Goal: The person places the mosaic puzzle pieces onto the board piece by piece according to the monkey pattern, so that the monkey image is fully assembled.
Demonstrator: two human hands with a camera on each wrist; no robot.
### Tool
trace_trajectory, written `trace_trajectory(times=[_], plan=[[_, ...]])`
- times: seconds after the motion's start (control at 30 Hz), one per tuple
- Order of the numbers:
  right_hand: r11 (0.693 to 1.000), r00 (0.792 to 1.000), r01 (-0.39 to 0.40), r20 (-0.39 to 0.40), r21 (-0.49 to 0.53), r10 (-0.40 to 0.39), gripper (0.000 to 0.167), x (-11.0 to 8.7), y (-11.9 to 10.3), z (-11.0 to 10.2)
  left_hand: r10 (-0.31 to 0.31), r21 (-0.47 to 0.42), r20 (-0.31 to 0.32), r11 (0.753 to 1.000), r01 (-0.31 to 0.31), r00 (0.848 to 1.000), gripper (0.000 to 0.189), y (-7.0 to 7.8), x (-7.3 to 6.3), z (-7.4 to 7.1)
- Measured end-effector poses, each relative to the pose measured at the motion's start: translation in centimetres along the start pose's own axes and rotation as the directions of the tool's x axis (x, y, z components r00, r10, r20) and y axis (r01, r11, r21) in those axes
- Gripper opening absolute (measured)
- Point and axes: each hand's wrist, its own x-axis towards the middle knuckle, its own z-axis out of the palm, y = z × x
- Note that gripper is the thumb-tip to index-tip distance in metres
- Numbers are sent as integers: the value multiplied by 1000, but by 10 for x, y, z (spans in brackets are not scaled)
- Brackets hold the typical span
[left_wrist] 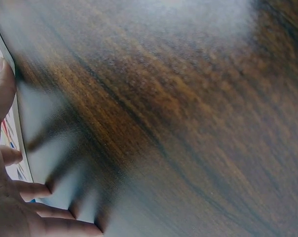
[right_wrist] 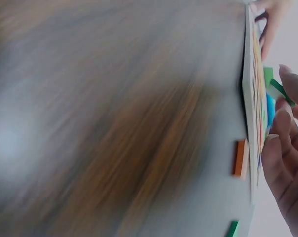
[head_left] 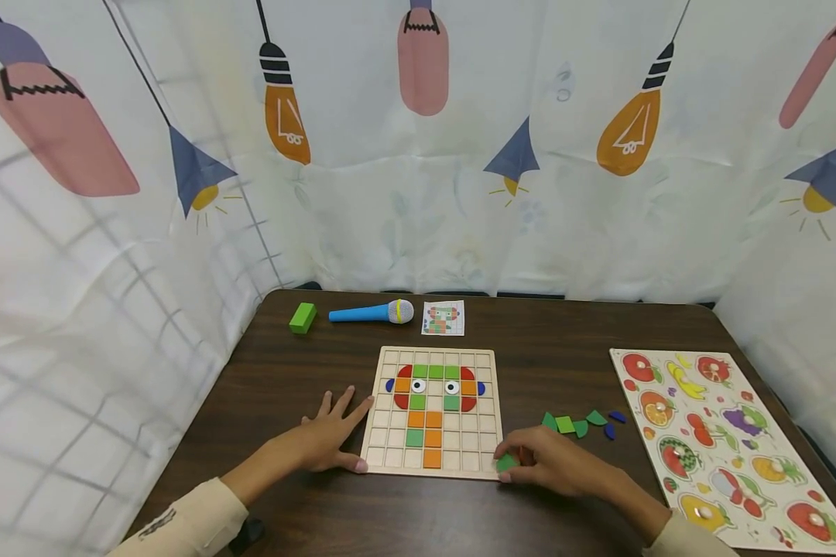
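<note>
A wooden grid board (head_left: 393, 438) lies flat on the dark table, bearing green, orange, red and blue pieces and two eye pieces. With fingers spread, my left hand (head_left: 330, 435) rests at the board's left edge; the left wrist view shows its thumb (left_wrist: 2, 94) touching the rim. At the board's lower right corner, my right hand (head_left: 553, 458) pinches a green piece (head_left: 507, 463) between thumb and fingers. That green piece (right_wrist: 282, 92) appears edge-on in the right wrist view. An orange block (right_wrist: 240, 158) lies beside the board, mostly hidden under the right hand in the head view.
Loose green pieces (head_left: 564, 424) and blue pieces (head_left: 617, 416) lie right of the board. A fruit puzzle board (head_left: 728, 449) occupies the right side. Along the back are a green block (head_left: 303, 318), a blue toy microphone (head_left: 362, 313) and a pattern card (head_left: 443, 318).
</note>
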Motion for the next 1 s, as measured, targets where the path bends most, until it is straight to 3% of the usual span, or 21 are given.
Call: trace_trajectory(times=[0.3, 0.57, 1.0], plan=[[999, 999, 9, -41, 32, -8, 31, 38, -25, 17, 10, -2, -11, 1000, -10, 1000, 105, -1, -1, 1], [997, 999, 39, -26, 62, -38, 23, 68, -40, 37, 19, -30, -10, 999, -19, 1000, 104, -2, -2, 2], [996, 991, -7, -134, -94, -5, 23, 95, -47, 59, 26, -17, -19, 1000, -26, 999, 105, -3, -1, 2]])
